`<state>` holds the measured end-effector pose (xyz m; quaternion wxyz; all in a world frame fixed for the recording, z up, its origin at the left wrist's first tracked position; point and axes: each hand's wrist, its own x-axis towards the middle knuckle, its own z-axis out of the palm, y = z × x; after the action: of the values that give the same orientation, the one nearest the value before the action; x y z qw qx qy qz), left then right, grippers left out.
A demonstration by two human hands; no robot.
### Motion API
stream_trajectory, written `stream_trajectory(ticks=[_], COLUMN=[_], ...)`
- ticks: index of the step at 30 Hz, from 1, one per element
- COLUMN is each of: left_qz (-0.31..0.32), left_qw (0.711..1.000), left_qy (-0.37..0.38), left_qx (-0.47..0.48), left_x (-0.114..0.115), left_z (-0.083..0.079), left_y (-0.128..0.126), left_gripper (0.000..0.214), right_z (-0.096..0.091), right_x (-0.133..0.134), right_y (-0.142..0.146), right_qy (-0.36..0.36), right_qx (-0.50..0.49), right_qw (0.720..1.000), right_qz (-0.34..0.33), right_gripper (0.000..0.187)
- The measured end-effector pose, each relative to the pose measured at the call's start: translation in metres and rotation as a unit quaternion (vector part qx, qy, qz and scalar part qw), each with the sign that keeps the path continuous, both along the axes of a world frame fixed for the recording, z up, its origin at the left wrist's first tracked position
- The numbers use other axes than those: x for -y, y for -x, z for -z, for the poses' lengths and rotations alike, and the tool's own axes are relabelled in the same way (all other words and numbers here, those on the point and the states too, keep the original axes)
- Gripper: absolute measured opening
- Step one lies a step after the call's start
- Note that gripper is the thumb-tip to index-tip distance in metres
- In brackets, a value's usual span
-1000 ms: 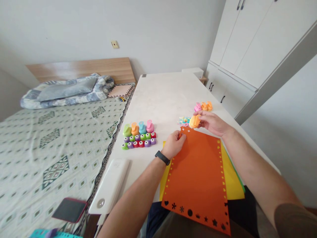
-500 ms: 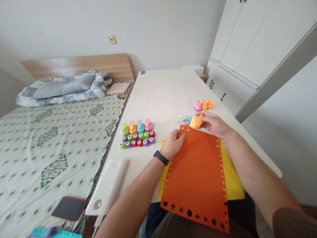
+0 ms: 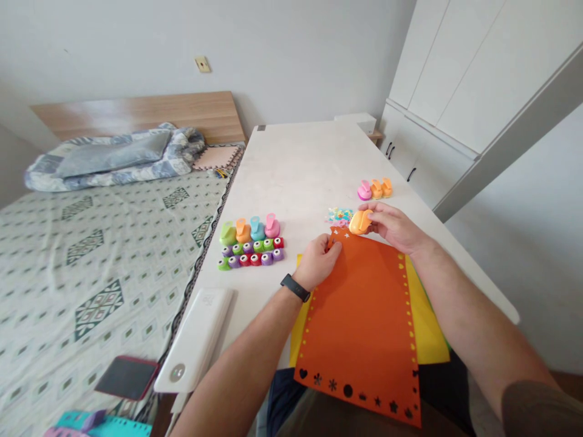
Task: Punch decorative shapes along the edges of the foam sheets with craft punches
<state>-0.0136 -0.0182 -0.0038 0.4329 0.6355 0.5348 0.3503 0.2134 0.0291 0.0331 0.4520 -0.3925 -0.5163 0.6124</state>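
Note:
An orange paper sheet (image 3: 362, 315) with punched shapes along its edges lies on the white table (image 3: 300, 170), over a yellow sheet (image 3: 428, 331). My left hand (image 3: 321, 261) pinches the orange sheet's far left corner. My right hand (image 3: 394, 226) grips an orange paper punch (image 3: 361, 221) set on the sheet's far edge. Small punched-out coloured shapes (image 3: 339, 215) lie just beyond it.
Two rows of small punches with larger ones behind (image 3: 251, 244) stand left of the sheets. Three more punches (image 3: 375, 189) sit at the right. A white flat device (image 3: 197, 340) lies at the table's near left. A bed (image 3: 91, 243) with a phone (image 3: 127, 376) is left.
Both hands hold nearly the same places; the right hand and punch shifted very slightly. The camera has tilted a little, so the scene sits a bit higher in view.

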Motion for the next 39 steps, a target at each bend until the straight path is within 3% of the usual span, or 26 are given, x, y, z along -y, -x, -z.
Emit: stream_trajectory(ticks=[9,25,39], left_qz=[0.009,0.010,0.001], left_qw=[1.000,1.000,1.000], left_qy=[-0.012,-0.016,-0.006], left_qx=[0.004,-0.004,0.026], left_x=[0.001,-0.003,-0.004], left_z=[-0.002,0.008,0.010], left_y=[0.001,0.002,0.001], left_gripper=[0.030,0.030,0.028], right_z=[0.002,0.002,0.003], right_x=[-0.003,0.000,0.011], right_y=[-0.002,-0.003,0.003], right_qy=[0.000,0.008,0.016], right_qx=[-0.008,-0.024,0.063], right_qw=[1.000,0.999,0.997], right_qz=[0.010,-0.024,-0.040], right_gripper=[0.026,0.026,0.030])
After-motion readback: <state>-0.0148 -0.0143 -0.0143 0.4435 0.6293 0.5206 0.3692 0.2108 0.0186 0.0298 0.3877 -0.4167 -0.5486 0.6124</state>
